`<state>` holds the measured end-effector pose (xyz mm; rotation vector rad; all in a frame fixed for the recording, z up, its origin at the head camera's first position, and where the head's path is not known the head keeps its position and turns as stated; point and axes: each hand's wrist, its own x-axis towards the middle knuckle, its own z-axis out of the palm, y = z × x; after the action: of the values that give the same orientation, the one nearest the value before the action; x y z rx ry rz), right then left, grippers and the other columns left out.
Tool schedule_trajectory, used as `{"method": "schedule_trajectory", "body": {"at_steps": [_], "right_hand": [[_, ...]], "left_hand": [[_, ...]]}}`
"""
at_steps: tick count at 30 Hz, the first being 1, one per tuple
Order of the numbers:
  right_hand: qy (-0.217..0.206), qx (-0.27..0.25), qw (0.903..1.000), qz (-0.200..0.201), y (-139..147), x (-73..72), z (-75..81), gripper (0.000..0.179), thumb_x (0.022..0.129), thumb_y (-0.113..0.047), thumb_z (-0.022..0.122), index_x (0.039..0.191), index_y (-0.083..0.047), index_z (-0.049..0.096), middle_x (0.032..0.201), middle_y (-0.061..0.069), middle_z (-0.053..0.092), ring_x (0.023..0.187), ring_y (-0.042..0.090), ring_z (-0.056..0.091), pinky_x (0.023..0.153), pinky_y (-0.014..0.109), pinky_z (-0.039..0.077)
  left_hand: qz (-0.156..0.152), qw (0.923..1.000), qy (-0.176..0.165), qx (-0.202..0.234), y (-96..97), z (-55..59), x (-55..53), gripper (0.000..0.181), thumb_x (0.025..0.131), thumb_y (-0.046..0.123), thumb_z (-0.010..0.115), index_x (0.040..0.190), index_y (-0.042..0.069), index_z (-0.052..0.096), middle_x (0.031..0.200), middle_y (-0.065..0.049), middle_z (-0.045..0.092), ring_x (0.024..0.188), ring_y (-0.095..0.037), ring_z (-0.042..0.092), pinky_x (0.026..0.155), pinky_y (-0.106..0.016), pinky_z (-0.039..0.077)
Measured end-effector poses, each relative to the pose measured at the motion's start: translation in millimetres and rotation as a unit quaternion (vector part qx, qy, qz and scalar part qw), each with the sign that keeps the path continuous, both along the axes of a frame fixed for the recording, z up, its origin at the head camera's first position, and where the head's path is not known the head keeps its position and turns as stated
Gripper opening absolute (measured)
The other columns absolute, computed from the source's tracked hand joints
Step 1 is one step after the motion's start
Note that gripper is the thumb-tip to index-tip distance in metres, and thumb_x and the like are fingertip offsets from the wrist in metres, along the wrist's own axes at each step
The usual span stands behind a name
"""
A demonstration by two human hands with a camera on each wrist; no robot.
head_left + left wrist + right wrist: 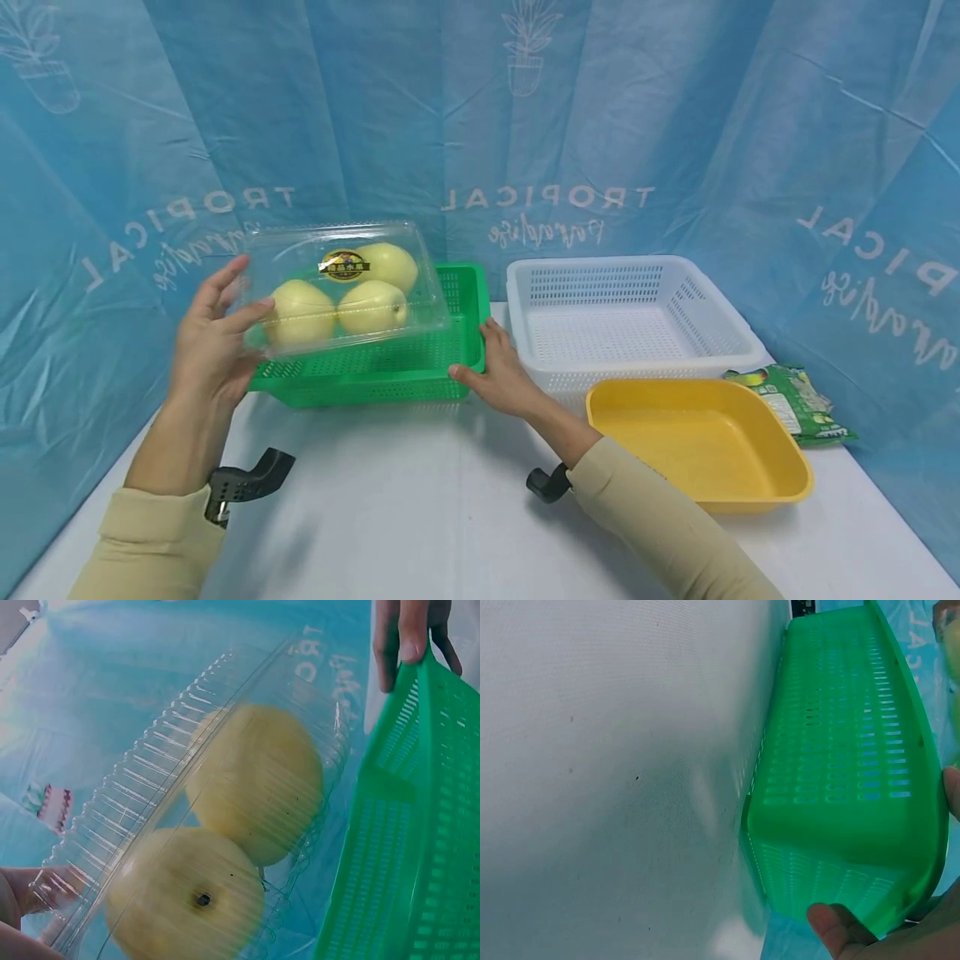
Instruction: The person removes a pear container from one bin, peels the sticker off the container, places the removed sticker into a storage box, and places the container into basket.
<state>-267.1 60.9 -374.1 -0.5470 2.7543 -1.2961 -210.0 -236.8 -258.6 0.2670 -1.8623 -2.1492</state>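
Note:
My left hand [212, 337] grips the left end of a clear plastic fruit box [288, 248], thumb on the near side. Inside lie three pale yellow pears [372, 307], and a black and gold label [345, 265] is on the lid. The box is held tilted above a green basket [360, 390], overlapping its left part in the head view. At the basket's right end, my right hand [504, 375] holds the rim, its thumb on the near side. The right wrist view shows that thumb [832, 926] against the basket's perforated wall.
Right of the green basket stands a white perforated basket [637, 367]. A yellow tub [690, 442] sits in front of it, near my right forearm. Behind the tub's right side lies a green packet [806, 404]. Blue printed curtains [480, 125] enclose the white table [375, 500].

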Motion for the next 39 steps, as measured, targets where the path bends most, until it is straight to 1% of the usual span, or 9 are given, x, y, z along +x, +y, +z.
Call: {"method": "schedule_trajectory", "body": {"at_steps": [7, 12, 14, 16, 18, 19, 22, 28, 39], "right_hand": [[0.002, 0.000, 1.0000, 0.000, 0, -0.9, -1.2, 0.086, 0.091, -0.043, 0.058, 0.151, -0.003, 0.011, 0.159, 0.013, -0.001, 0.147, 0.033, 0.009, 0.115, 0.053, 0.024], [0.004, 0.002, 1.0000, 0.000, 0, -1.1, -1.0, 0.088, 0.090, -0.046, 0.059, 0.151, -0.004, 0.011, 0.159, 0.012, 0.000, 0.147, 0.032, 0.010, 0.116, 0.052, 0.023], [0.001, 0.003, 1.0000, -0.001, 0, -0.8, -0.5, 0.088, 0.090, -0.047, 0.058, 0.151, -0.006, 0.010, 0.160, 0.011, -0.001, 0.148, 0.031, 0.009, 0.116, 0.052, 0.023], [0.001, 0.003, 1.0000, -0.001, 0, -0.2, -0.1, 0.088, 0.090, -0.046, 0.058, 0.151, -0.006, 0.010, 0.160, 0.011, -0.001, 0.148, 0.031, 0.008, 0.116, 0.052, 0.023], [0.004, 0.003, 1.0000, -0.001, 0, 0.2, 0.0, 0.089, 0.090, -0.047, 0.059, 0.151, -0.005, 0.010, 0.159, 0.012, -0.001, 0.148, 0.031, 0.008, 0.116, 0.052, 0.023], [0.004, 0.003, 1.0000, -0.001, 0, 0.4, 0.0, 0.089, 0.090, -0.046, 0.059, 0.151, -0.005, 0.010, 0.159, 0.012, -0.001, 0.148, 0.031, 0.008, 0.116, 0.052, 0.023], [0.011, 0.003, 0.9999, -0.001, 0, 0.0, 0.3, 0.089, 0.089, -0.044, 0.060, 0.150, -0.003, 0.011, 0.159, 0.014, 0.001, 0.147, 0.033, 0.009, 0.116, 0.052, 0.022], [0.031, 0.002, 0.9995, 0.002, 0, -2.3, -0.8, 0.086, 0.090, -0.041, 0.059, 0.148, 0.003, 0.013, 0.158, 0.019, 0.002, 0.146, 0.037, 0.010, 0.116, 0.053, 0.022], [0.027, -0.008, 0.9996, -0.004, 0, -3.3, -1.9, 0.086, 0.091, -0.044, 0.056, 0.149, 0.002, 0.013, 0.158, 0.018, 0.003, 0.145, 0.039, 0.014, 0.115, 0.055, 0.023]], "left_hand": [[-0.006, 0.9994, 0.015, 0.030, -2.1, 1.7, 16.2, 0.062, 0.088, 0.013, 0.065, 0.140, 0.039, 0.041, 0.158, 0.010, 0.010, 0.148, -0.029, -0.001, 0.108, -0.071, 0.007], [-0.026, 0.9985, 0.028, 0.040, -6.2, 0.1, 28.5, 0.066, 0.087, 0.012, 0.066, 0.141, 0.037, 0.039, 0.159, 0.011, 0.001, 0.147, -0.030, -0.005, 0.108, -0.070, 0.008], [-0.040, 0.9975, 0.039, 0.043, -8.0, -1.2, 32.9, 0.066, 0.088, 0.010, 0.065, 0.143, 0.036, 0.038, 0.159, 0.011, -0.004, 0.147, -0.032, -0.005, 0.105, -0.063, 0.031], [-0.053, 0.9962, 0.049, 0.049, -9.6, -2.5, 37.1, 0.066, 0.089, 0.008, 0.063, 0.143, 0.034, 0.037, 0.159, 0.009, -0.005, 0.146, -0.034, 0.000, 0.092, -0.048, 0.050], [-0.067, 0.9942, 0.061, 0.059, -11.0, -4.3, 41.3, 0.066, 0.089, 0.005, 0.061, 0.144, 0.032, 0.036, 0.159, 0.009, -0.006, 0.146, -0.033, 0.003, 0.075, -0.030, 0.057], [-0.073, 0.9931, 0.065, 0.065, -11.7, -5.4, 43.3, 0.066, 0.090, 0.003, 0.060, 0.145, 0.031, 0.036, 0.159, 0.008, -0.006, 0.145, -0.033, 0.006, 0.067, -0.022, 0.056], [-0.079, 0.9925, 0.071, 0.059, -12.3, -8.4, 49.2, 0.066, 0.090, 0.002, 0.058, 0.145, 0.030, 0.035, 0.159, 0.007, -0.007, 0.143, -0.031, 0.009, 0.067, -0.021, 0.055], [-0.117, 0.9858, 0.106, 0.058, -12.6, -18.3, 60.0, 0.065, 0.093, -0.003, 0.052, 0.147, 0.026, 0.031, 0.160, 0.002, -0.006, 0.122, -0.016, 0.037, 0.074, -0.022, 0.055], [-0.160, 0.9732, 0.136, 0.093, -12.0, -33.2, 80.7, 0.065, 0.093, -0.012, 0.042, 0.149, 0.020, 0.028, 0.156, -0.001, 0.007, 0.123, -0.015, 0.041, 0.080, -0.024, 0.054]]}}
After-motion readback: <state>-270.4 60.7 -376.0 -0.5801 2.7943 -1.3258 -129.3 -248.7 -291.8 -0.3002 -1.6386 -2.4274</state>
